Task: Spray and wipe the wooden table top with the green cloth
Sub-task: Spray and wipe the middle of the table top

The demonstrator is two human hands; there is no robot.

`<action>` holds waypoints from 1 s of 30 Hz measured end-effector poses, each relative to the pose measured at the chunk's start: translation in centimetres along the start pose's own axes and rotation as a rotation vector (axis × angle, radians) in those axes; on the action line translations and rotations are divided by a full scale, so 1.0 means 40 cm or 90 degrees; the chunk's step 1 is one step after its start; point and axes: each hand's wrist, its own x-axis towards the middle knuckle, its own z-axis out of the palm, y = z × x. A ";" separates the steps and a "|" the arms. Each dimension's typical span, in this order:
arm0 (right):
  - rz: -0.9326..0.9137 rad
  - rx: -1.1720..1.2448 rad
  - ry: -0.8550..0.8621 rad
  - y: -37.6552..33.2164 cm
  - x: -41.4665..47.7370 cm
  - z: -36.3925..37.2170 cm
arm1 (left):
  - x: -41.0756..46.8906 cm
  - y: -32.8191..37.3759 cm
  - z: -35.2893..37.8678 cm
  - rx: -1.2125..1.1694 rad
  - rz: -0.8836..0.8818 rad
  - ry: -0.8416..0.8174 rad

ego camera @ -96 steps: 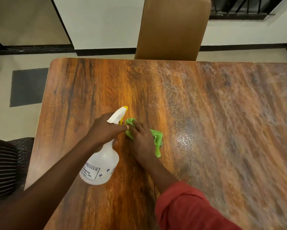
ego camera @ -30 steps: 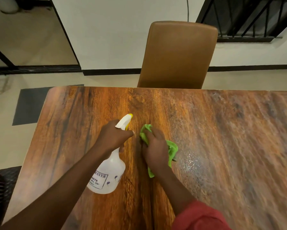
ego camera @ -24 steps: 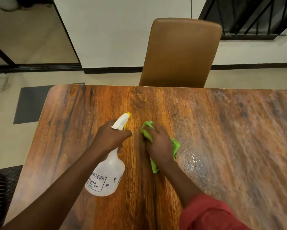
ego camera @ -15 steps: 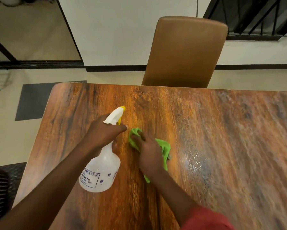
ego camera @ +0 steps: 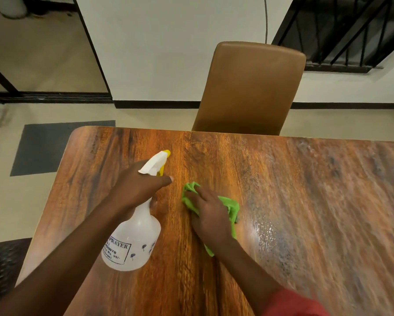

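The wooden table top (ego camera: 305,190) fills the lower view. My left hand (ego camera: 136,185) grips the neck of a translucent white spray bottle (ego camera: 134,242) with a white and yellow trigger head; the bottle hangs tilted just above the wood, nozzle pointing away. To its right, my right hand (ego camera: 210,215) presses flat on the crumpled green cloth (ego camera: 231,205), which sticks out past the fingers and under the wrist. A patch of wet droplets (ego camera: 266,231) glistens on the table just right of the cloth.
A tan padded chair (ego camera: 250,87) stands pushed against the table's far edge. A dark woven chair (ego camera: 0,265) sits off the near left corner. The table's left edge and rounded far-left corner (ego camera: 77,135) drop to a pale tiled floor.
My right hand has slid the cloth a little back and forth across the wood near the bottle. The left hand keeps holding the bottle in about the same place.
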 end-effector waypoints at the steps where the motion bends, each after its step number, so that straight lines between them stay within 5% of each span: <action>1: -0.009 0.000 -0.005 0.015 -0.007 -0.007 | 0.007 0.002 0.001 0.001 -0.003 -0.002; 8: 0.215 -0.024 0.075 0.121 0.154 -0.038 | 0.002 0.015 0.022 0.010 -0.010 -0.073; 14: 0.033 -0.030 0.013 0.039 0.171 0.020 | 0.022 0.033 0.023 0.017 -0.001 -0.050; 21: 0.259 -0.019 0.150 0.126 0.276 -0.018 | 0.043 0.073 0.032 -0.006 -0.002 -0.072; 27: 0.073 -0.003 0.029 0.052 0.275 0.022 | 0.042 0.080 0.045 0.012 -0.019 -0.081; 30: 0.121 -0.017 0.074 0.124 0.294 -0.005 | 0.036 0.081 0.051 0.001 -0.025 -0.093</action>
